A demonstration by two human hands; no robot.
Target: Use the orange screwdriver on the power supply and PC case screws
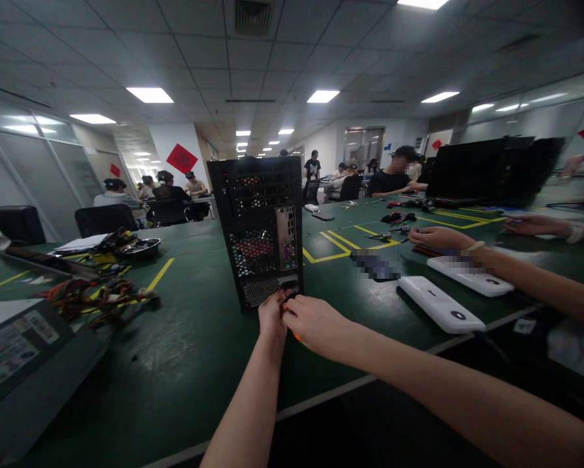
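A black computer tower case (263,221) stands upright on the green table, its back panel turned towards me. Metal ports (286,234) run down the right part of that panel, and a perforated power supply (260,292) sits at the bottom. Just in front of the power supply, my left hand (272,316) is closed, fingertips together by a small dark piece. Close against it on the right, my right hand (318,325) is closed too, fingers pinched. A bit of orange shows beneath the right hand. What the fingers hold is mostly hidden.
To the left lie a metal computer case (9,351), tangled cables (97,292) and a metal bowl (143,248). On the right are white power banks (441,304), a pixelated phone (374,264) and a co-worker's hand (441,239). Black monitors (491,170) stand behind.
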